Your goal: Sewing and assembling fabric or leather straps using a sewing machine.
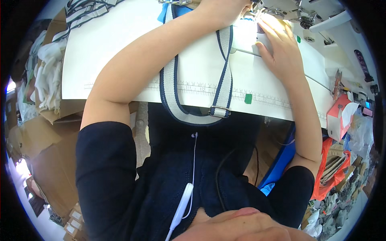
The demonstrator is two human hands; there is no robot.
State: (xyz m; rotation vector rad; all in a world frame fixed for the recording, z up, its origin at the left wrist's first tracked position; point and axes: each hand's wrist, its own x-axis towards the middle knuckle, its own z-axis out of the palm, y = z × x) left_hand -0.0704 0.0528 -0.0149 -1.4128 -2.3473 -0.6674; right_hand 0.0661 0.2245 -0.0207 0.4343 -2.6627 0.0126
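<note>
My left hand (226,13) is at the top edge, beside the needle area of a white sewing machine (321,24). Its fingers look curled together; what they hold is hidden. Flat on the machine bed lies my right hand (281,50), fingers stretched toward the lit needle area and thumb apart. A grey webbing strap (170,90) with dark blue edges loops from under my left forearm, over the table's front edge and back up beneath my left hand. A metal slide buckle (220,111) sits on the loop's lower right.
The white table (132,40) has a printed ruler along its front and a green tape piece (248,98). More striped straps (86,14) lie at the far left. Cardboard boxes (52,160) stand left; a red-and-white box (339,116) and an orange bag (327,172) are right.
</note>
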